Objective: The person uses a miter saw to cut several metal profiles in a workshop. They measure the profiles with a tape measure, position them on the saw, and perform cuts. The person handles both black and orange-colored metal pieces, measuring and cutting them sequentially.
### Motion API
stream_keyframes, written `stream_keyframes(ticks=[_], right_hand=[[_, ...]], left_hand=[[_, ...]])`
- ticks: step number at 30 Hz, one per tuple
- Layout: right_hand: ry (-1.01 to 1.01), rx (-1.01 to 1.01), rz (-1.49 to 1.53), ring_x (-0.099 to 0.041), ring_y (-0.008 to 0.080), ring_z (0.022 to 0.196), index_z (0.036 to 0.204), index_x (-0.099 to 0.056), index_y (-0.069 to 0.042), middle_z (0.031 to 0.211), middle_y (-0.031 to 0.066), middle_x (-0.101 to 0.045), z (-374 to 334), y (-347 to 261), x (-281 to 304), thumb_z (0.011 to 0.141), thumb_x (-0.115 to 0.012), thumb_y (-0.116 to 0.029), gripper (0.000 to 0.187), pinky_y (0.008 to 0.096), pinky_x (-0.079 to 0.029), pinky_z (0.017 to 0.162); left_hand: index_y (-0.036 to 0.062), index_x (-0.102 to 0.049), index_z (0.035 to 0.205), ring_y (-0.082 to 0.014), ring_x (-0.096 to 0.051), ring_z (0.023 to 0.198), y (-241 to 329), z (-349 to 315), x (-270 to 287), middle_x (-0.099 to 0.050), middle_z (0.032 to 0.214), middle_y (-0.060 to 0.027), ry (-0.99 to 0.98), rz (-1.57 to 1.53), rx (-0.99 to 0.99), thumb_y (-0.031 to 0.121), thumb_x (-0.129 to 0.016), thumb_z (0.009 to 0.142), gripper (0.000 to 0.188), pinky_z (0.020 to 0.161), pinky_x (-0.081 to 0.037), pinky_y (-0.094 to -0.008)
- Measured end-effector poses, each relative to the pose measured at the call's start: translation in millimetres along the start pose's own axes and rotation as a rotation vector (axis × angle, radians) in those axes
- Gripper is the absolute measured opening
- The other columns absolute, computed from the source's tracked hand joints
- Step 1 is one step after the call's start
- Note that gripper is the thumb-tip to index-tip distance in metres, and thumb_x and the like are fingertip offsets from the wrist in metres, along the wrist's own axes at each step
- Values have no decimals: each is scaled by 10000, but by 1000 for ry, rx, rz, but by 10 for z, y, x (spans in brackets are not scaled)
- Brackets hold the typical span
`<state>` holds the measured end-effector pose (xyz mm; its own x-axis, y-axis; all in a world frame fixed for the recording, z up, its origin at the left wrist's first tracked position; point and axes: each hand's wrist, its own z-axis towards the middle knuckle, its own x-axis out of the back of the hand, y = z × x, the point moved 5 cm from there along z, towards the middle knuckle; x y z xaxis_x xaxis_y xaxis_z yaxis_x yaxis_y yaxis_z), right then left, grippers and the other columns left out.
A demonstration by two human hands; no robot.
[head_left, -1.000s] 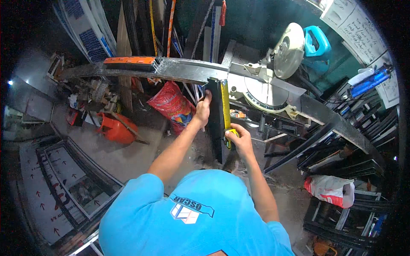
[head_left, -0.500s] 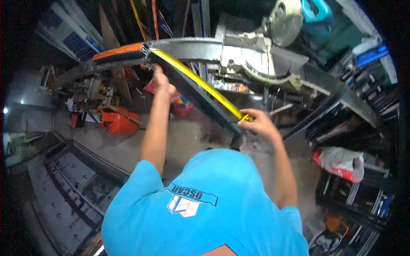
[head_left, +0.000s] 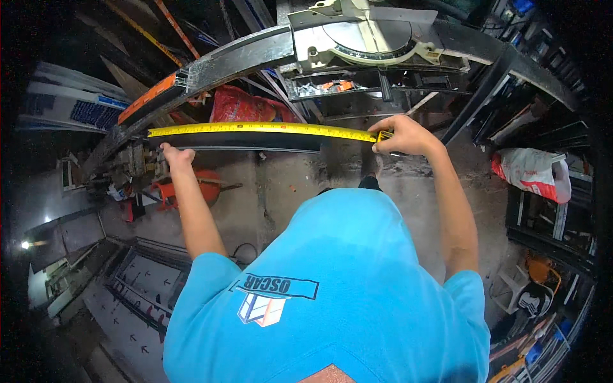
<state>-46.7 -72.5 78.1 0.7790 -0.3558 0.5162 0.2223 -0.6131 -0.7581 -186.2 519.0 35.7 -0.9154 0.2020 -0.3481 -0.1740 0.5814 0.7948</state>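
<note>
A long black profile bar lies level across in front of me. My left hand is closed on it near its left end, most of the fingers hidden. Along the bar's far edge runs the yellow blade of a tape measure, its end close to the bar's left end. The blade reaches past the bar's right end to my right hand, which is closed around the tape measure's end. That hand covers much of what it grips there.
Beyond the bar stands a bench with a mitre saw on it. An orange-faced profile rests at the bench's left. A red bag lies under it. A white and red bag sits on a rack at the right.
The bar and tape have swung from a steep slant to nearly level. My left hand has moved left and nearer, my right hand farther away. The view has shifted too.
</note>
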Motion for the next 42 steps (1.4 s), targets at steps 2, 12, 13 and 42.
stream_keyframes(ticks=[2,12,13,42], right_hand=[[-2,3,-3,-704,303,1051,1223,-715,-13,1154,211,-728,15,24,-36,715,-817,-326,606,378,-519,958],[-8,-27,-9,-717,308,986,1209,-732,-31,1089,209,-745,82,148,-86,695,-815,-338,604,375,-533,923],[-8,-35,-3,-717,308,985,1207,-734,-33,1087,209,-745,88,170,-94,691,-815,-342,607,376,-533,922],[-60,-71,-1,-701,290,1008,1213,-721,-6,1115,191,-740,109,318,-170,694,-805,-305,605,361,-519,939]], left_hand=[[145,-512,1473,-341,-453,1409,-28,36,56,-483,1542,-92,23,-2,5,663,-199,1035,748,1169,-307,-623],[131,-495,1480,-337,-458,1403,-133,269,311,-460,1558,-92,50,-17,60,662,-292,1024,728,1141,-343,-624],[132,-494,1481,-338,-457,1404,-153,256,288,-457,1561,-91,41,-46,69,660,-294,1025,726,1142,-342,-626],[153,-435,1525,-381,-406,1433,-285,259,348,-400,1596,-102,15,-26,116,712,-209,1011,793,1131,-316,-681]])
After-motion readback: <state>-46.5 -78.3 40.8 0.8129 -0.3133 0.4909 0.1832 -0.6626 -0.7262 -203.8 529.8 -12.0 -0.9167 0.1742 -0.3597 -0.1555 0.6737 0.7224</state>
